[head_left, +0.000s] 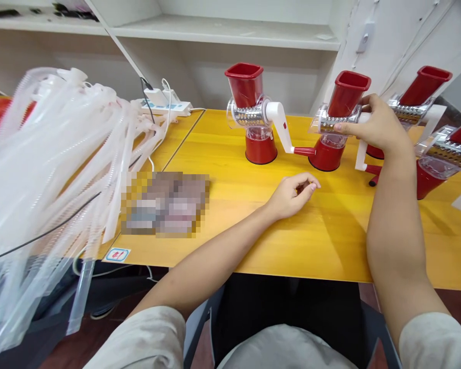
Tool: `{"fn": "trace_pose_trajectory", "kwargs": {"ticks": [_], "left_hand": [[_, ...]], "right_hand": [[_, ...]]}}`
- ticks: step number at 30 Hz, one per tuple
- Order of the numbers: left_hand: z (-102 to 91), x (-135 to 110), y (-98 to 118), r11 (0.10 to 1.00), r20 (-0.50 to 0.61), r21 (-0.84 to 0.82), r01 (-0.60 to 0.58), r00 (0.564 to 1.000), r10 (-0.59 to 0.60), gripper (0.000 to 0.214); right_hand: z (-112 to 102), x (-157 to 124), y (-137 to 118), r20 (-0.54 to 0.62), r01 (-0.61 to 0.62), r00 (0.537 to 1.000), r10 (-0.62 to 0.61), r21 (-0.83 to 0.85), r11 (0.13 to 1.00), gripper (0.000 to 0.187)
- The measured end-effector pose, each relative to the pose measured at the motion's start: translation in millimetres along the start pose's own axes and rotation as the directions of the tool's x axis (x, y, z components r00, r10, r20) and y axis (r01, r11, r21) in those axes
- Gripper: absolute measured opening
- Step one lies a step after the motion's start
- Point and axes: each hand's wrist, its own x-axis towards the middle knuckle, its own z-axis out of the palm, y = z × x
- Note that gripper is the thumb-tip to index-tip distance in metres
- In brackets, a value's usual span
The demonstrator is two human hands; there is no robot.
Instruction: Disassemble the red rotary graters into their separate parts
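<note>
My right hand (382, 123) is closed around the drum housing of a red rotary grater (344, 95), its thumb on the near side and fingers behind. This grater stands upright on the table, with a metal drum and a red hopper on top. My left hand (292, 197) rests on the table in front of it, fingers curled in and thumb near the fingertips, with nothing visible in it. Left of the held one stands another rotary grater (260, 146), its white crank ending in a red handle. More rotary graters (426, 87) stand to the right, partly behind my right arm.
A pile of clear plastic strips (72, 154) covers the left side and hangs over the front edge. Behind it lies a power strip (180, 108) with plugs and cables. A blurred flat item (167, 205) lies on the yellow table (223, 251). White shelves (230, 33) stand behind.
</note>
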Motion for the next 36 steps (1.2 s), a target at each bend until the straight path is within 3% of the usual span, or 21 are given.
{"fn": "trace_pose_trajectory", "kwargs": {"ticks": [7, 13, 17, 23, 27, 32, 34, 36], "left_hand": [[-8.5, 9, -7, 0.989, -0.19, 0.028, -0.145, 0.971, 0.147, 0.035], [-8.0, 13, -4, 0.946, -0.324, 0.135, -0.293, 0.889, 0.322, 0.038], [-6.1, 12, -6, 0.927, -0.387, 0.204, -0.315, 0.843, 0.372, 0.055], [-17.2, 13, -1, 0.888, -0.328, 0.199, -0.413, 0.826, 0.458, 0.087], [-32.8, 16, 12, 0.859, -0.216, 0.11, -0.5, 0.832, 0.512, 0.085], [-47.1, 17, 19, 0.867, -0.124, -0.018, -0.498, 0.861, 0.493, 0.074], [-48.6, 17, 18, 0.861, -0.122, -0.042, -0.507, 0.858, 0.499, 0.071], [-47.9, 17, 15, 0.853, -0.126, -0.057, -0.519, 0.851, 0.51, 0.07]], "right_hand": [[-13, -24, -18, 0.007, 0.013, 1.0, -0.012, -0.038, 0.999, 0.098], [-34, -65, -37, 0.049, 0.042, 0.998, -0.037, -0.102, 0.994, 0.093], [-45, -94, -36, 0.096, 0.061, 0.994, -0.053, -0.082, 0.995, 0.099], [-42, -125, -33, 0.194, 0.194, 0.955, -0.222, 0.153, 0.969, 0.1], [-36, -122, -46, 0.323, 0.28, 0.865, -0.384, 0.325, 0.904, 0.098], [-52, -91, -59, 0.525, 0.264, 0.737, -0.426, 0.356, 0.896, 0.102], [-64, -83, -62, 0.5, 0.241, 0.752, -0.429, 0.397, 0.886, 0.106], [-75, -81, -66, 0.405, 0.262, 0.792, -0.457, 0.45, 0.854, 0.109]]}}
